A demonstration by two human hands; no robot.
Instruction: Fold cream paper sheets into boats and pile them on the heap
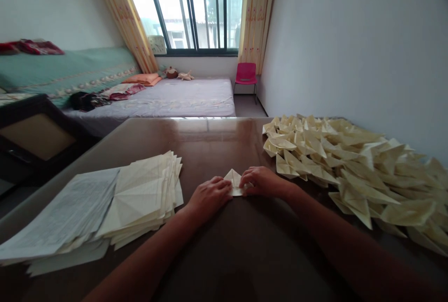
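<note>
A small folded piece of cream paper (234,179) lies on the brown table between my two hands, its pointed top facing away from me. My left hand (212,193) presses on the paper's left side, the fingers bent together over it. At the right corner, the fingers of my right hand (263,181) are curled and pinch the paper's edge. My fingertips hide both side corners. To the left lies a stack of creased cream sheets (138,190), partly over printed white sheets (75,211). A large heap of folded paper shapes (336,157) spreads on the right.
The glossy brown table (210,141) reaches toward a bed (189,96) below a window. A pink chair (246,74) stands by the right wall. At the left is a dark cabinet (38,136). The paper heap lies close to my right forearm.
</note>
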